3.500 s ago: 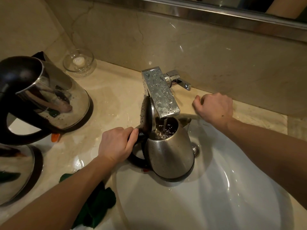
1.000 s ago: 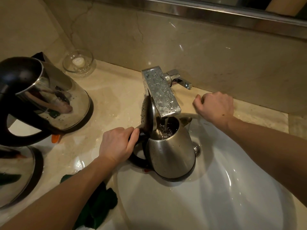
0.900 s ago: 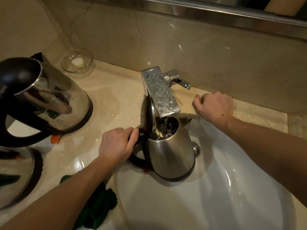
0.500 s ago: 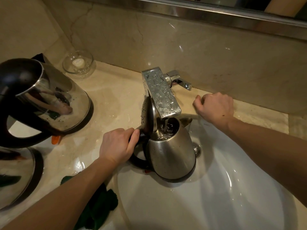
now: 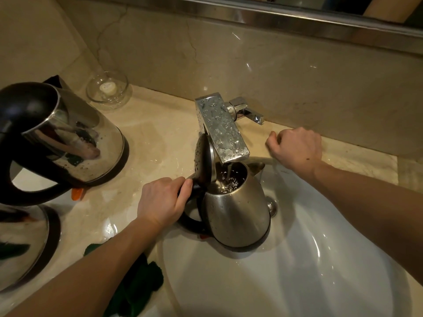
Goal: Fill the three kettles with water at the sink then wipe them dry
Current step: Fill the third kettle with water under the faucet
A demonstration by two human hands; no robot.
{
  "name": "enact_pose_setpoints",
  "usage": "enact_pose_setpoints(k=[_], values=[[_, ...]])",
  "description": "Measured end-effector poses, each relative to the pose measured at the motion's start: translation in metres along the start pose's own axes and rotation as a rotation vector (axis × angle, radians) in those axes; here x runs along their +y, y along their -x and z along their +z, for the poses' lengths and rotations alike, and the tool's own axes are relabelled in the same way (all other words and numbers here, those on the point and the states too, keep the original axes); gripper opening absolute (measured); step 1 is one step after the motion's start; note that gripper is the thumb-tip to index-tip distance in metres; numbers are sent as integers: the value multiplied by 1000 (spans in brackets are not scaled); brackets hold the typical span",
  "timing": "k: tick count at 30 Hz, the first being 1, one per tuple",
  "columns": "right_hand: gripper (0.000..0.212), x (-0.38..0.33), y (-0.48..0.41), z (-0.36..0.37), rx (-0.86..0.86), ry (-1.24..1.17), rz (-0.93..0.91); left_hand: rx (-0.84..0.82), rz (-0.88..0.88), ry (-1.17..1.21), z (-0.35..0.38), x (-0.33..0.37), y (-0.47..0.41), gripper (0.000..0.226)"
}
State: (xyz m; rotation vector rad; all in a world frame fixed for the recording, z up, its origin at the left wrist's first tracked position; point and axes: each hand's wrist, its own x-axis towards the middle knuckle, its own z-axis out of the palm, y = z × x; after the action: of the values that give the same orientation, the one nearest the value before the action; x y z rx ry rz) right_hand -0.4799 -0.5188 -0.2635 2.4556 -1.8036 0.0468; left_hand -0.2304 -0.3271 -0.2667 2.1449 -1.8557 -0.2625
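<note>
Gripping the black handle (image 5: 190, 223) of the kettle (image 5: 238, 216), the left hand (image 5: 160, 202) holds it upright in the sink (image 5: 320, 259) under the running tap (image 5: 222, 131), lid raised. The right hand (image 5: 297, 149) rests curled and empty on the tabletop (image 5: 155, 133) right of the tap. A second kettle (image 5: 68, 143) and a third kettle (image 5: 23, 243) stand at left.

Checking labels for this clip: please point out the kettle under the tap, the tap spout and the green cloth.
kettle under the tap (image 5: 238, 216): head view, on its steel side wall.
tap spout (image 5: 220, 129): head view, on its wet top face.
green cloth (image 5: 142, 282): head view, on its bunched middle.
</note>
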Motion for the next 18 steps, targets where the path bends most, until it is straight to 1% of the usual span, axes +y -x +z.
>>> enact_pose_setpoints(k=[3, 18], values=[[54, -1, 0, 0, 2, -6, 7, 0, -3, -4, 0, -1, 0, 62], [55, -1, 1, -1, -3, -10, 2, -8, -9, -5, 0, -1, 0, 64]])
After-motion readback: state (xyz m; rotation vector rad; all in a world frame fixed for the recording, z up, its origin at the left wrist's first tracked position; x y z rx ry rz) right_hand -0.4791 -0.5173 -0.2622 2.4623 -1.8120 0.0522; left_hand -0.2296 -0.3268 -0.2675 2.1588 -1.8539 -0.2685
